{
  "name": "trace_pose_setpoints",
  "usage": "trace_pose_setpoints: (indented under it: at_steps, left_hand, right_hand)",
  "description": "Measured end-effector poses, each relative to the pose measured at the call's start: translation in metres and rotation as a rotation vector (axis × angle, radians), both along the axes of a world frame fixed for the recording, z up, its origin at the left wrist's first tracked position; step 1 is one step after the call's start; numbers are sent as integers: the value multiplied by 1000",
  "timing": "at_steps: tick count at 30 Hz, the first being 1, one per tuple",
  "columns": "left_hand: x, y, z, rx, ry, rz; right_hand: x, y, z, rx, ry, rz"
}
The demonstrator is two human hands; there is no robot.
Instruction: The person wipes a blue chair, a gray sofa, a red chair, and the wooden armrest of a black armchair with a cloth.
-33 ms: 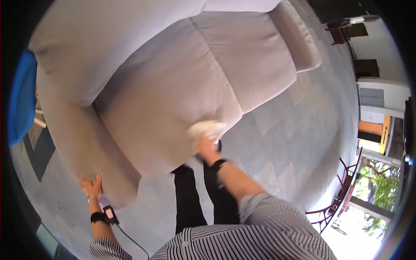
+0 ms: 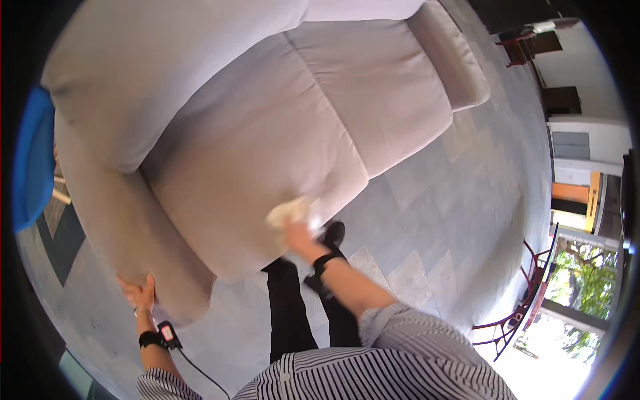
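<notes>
A beige two-seat sofa [image 2: 257, 123] spreads across the view. My right hand [image 2: 298, 235] is closed on a pale cream cloth [image 2: 287, 213], held against the front part of the nearer seat cushion. Both the cloth and the fingers are smeared by motion. On the outer side of the sofa's near left armrest [image 2: 175, 267], my left hand [image 2: 138, 292] rests with its fingers apart and holds nothing. A black band with a small corded device [image 2: 169, 335] is strapped at my left wrist.
A blue chair [image 2: 35, 160] with wooden legs stands beyond the sofa's left side. My black-clad legs [image 2: 288, 310] are close to its front edge. Dark red chairs [image 2: 517, 317] stand at the right by a bright window. Grey patterned floor [image 2: 427, 220] lies in front.
My right hand has moved left and nearer along the cushion with the cloth. More of my right shoe shows now. My left hand stays on the armrest.
</notes>
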State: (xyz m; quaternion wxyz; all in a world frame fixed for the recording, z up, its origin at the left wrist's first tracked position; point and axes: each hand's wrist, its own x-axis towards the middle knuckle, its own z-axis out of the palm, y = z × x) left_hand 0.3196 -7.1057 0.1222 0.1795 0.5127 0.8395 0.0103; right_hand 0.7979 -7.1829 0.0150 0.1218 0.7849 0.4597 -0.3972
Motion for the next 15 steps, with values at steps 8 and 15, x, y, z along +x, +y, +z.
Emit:
trace_pose_setpoints:
  at_steps: [8,15]
  left_hand:
    - [22,11,5,-71,195,-69]
    - [109,-18,-21,115,141,-81]
  right_hand:
    - [31,-27,119,116,796,-44]
    - [335,-238,101,137,-329,-495]
